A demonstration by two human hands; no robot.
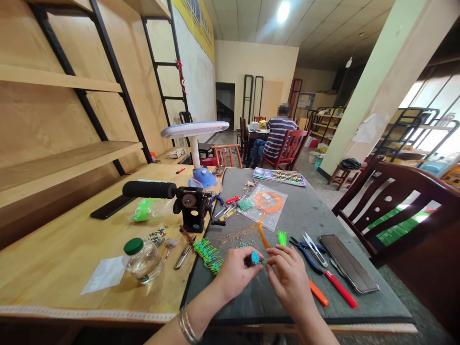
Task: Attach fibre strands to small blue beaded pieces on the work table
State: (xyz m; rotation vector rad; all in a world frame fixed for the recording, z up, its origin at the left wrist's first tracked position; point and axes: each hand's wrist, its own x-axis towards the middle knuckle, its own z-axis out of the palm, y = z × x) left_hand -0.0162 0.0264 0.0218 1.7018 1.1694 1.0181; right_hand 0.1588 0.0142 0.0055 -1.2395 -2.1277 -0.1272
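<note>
My left hand [240, 273] is closed around a small cluster of blue beads [255, 258], which shows between thumb and curled fingers. Close beside it, my right hand [287, 273] has thumb and fingertips pinched together at a thin greenish strand by the cluster; its exact kind is too small to tell. Just beyond the right fingers a tuft of bright green strands [282, 237] sticks up. Left of my left hand lie many short green and blue beaded strands [208, 255]. Loose teal beads [245, 243] are scattered on the grey mat [230, 306].
Rightward lie pliers [305, 254], thread snips [316, 250], a red-handled tool [340, 289] and a phone-like case [350, 263]. Leftward stand a black winding device [193, 211] and a green-capped jar [143, 261]. Behind is a bag of orange cord [268, 203]. Another person [280, 134] sits farther back.
</note>
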